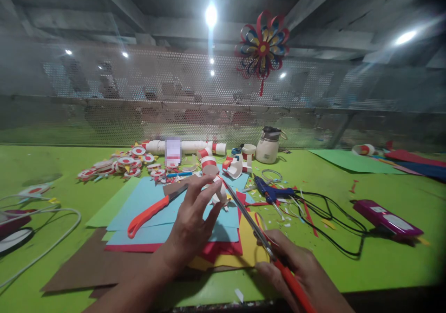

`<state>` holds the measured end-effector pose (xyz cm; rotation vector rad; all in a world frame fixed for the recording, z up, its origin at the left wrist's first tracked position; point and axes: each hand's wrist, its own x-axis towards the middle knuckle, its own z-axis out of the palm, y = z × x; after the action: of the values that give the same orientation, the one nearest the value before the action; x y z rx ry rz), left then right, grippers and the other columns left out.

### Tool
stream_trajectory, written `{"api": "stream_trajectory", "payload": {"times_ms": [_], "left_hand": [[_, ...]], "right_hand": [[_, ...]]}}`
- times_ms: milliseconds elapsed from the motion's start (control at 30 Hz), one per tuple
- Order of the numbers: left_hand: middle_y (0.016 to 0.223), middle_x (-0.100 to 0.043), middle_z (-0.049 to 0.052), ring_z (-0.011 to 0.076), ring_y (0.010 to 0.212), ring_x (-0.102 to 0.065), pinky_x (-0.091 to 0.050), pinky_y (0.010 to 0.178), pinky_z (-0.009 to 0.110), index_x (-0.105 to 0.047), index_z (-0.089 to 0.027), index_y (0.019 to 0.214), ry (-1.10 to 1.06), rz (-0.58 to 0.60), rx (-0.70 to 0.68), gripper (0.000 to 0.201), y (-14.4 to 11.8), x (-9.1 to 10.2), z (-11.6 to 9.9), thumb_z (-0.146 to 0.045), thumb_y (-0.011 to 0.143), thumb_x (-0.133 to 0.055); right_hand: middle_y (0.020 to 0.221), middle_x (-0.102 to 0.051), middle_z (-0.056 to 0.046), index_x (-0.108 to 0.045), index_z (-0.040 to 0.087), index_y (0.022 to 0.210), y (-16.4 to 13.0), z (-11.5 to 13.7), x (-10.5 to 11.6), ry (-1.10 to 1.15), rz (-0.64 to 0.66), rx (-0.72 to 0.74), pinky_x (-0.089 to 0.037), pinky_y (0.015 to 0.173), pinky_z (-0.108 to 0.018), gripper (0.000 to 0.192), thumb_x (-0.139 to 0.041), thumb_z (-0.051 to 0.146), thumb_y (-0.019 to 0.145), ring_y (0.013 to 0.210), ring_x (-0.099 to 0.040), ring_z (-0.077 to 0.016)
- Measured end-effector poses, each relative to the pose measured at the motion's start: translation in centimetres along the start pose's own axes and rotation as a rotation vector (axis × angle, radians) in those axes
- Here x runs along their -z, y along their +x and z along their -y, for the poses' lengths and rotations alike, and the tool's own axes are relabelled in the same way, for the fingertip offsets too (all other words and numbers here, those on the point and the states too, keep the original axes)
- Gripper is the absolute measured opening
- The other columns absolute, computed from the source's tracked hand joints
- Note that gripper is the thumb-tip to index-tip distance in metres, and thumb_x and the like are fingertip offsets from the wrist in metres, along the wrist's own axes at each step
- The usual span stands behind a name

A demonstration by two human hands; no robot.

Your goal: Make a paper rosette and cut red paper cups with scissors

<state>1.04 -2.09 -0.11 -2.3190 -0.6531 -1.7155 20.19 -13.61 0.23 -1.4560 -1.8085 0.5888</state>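
Note:
My left hand holds a small white paper cup piece with a red band over the stacked coloured paper sheets. My right hand grips red-handled scissors, whose long blades point up and left to the cup piece. An orange-handled utility knife lies on the blue sheet just left of my left hand.
A blue glue gun with a black cord lies right of the sheets. A purple device sits far right. Finished red-and-white paper discs, cups and a white jar stand at the back. White cables lie at left.

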Motion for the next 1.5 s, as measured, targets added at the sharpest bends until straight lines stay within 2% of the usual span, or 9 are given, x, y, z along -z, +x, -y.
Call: {"api": "stream_trajectory", "payload": {"times_ms": [267,567,867,1000,1233,1500], "left_hand": [[0.124,-0.05,0.015,0.0208,0.117,-0.05,-0.046,0.097,0.037,-0.048,-0.014,0.124,0.054,0.041,-0.046,0.051,0.23,0.19,-0.42,0.0,0.076,-0.059],[0.125,-0.048,0.014,0.0208,0.117,-0.05,-0.048,0.095,0.035,-0.048,-0.014,0.125,0.036,0.039,-0.05,0.052,0.18,0.19,-0.6,0.002,0.076,-0.058],[0.125,-0.049,0.014,0.0218,0.116,-0.051,-0.048,0.095,0.039,-0.046,-0.016,0.126,0.045,0.037,-0.052,0.052,0.04,0.24,-0.45,0.001,0.078,-0.056],[0.126,-0.048,0.014,0.0222,0.117,-0.05,-0.047,0.096,0.041,-0.045,-0.019,0.127,0.053,0.048,-0.042,0.053,-0.01,0.33,-0.52,0.0,0.079,-0.054],[0.127,-0.047,0.015,0.0219,0.119,-0.048,-0.049,0.094,0.038,-0.045,-0.016,0.128,0.022,0.064,-0.062,0.054,0.1,0.19,-0.45,0.003,0.078,-0.053],[0.126,-0.046,0.017,0.023,0.123,-0.044,-0.046,0.099,0.04,-0.04,-0.016,0.133,0.024,0.127,-0.105,0.06,-0.2,0.24,-0.41,0.005,0.078,-0.053]], "right_hand": [[0.068,-0.054,0.001,-0.053,0.02,0.089,-0.07,-0.19,0.0,0.028,0.007,-0.002,-0.033,0.051,-0.022,0.031,-0.046,0.05,0.084,0.056,-0.043,-0.0123],[0.06,-0.045,0.003,-0.054,0.02,0.09,-0.23,0.21,-0.01,0.038,0.015,0.002,-0.029,0.049,-0.021,0.039,-0.041,0.057,0.085,0.054,-0.037,-0.0116],[0.065,-0.053,0.001,-0.055,0.018,0.091,-0.18,0.14,-0.09,0.034,0.015,0.019,-0.032,0.05,-0.021,0.043,-0.038,0.057,0.086,0.056,-0.043,-0.012],[0.062,-0.051,0.002,-0.055,0.019,0.088,-0.25,-0.07,-0.29,0.018,-0.007,0.026,-0.03,0.048,-0.021,0.04,-0.04,0.055,0.086,0.054,-0.04,-0.0113],[0.061,-0.046,0.002,-0.053,0.019,0.089,-0.34,-0.07,-0.11,0.01,0.006,-0.026,-0.028,0.049,-0.022,0.038,-0.042,0.056,0.084,0.055,-0.038,-0.0123],[0.059,-0.033,0.005,-0.051,0.02,0.085,-0.33,0.49,-0.07,0.059,-0.01,-0.016,-0.024,0.049,-0.023,0.04,-0.04,0.058,0.084,0.053,-0.03,-0.0112]]}}
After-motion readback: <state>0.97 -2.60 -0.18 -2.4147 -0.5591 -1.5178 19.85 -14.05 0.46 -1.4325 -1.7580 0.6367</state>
